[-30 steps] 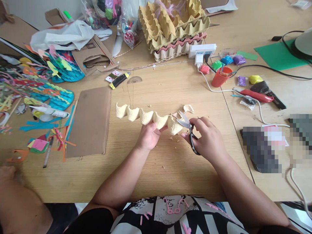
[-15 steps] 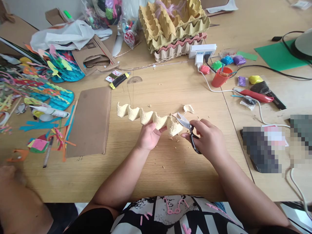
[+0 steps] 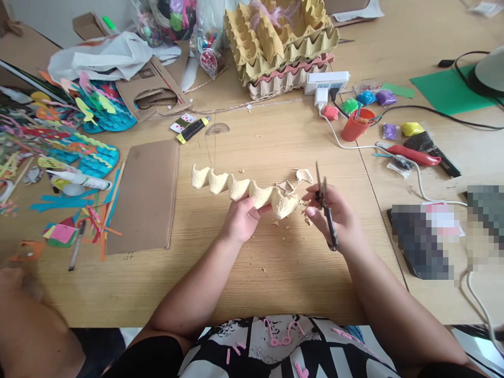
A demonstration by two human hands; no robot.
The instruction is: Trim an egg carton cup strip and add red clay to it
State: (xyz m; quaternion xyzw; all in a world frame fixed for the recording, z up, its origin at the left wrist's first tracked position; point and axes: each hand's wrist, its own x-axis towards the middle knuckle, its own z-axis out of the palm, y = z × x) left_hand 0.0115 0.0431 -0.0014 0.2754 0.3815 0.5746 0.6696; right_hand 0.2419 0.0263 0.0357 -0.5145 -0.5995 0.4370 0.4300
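Observation:
A pale yellow strip of egg-carton cups [image 3: 239, 189] runs across the middle of the table. My left hand [image 3: 243, 219] grips its lower edge near the second cup from the right. In my right hand [image 3: 334, 216] are black-handled scissors [image 3: 329, 227], blades parted and pointing up, apart from the strip. A cut carton scrap [image 3: 304, 176] lies just beyond the strip's right end, and small crumbs are scattered around there.
Stacked egg trays [image 3: 283, 52] stand at the back. Brown cardboard [image 3: 144, 197] and colourful craft pieces lie left. An orange cup [image 3: 357, 126], power strip [image 3: 327, 81] and clay packets are at right. Another person's arm [image 3: 35, 325] rests at lower left.
My right hand has drawn the scissors away from the strip to the right and turned them upright. The strip has shifted slightly to the right in my left hand.

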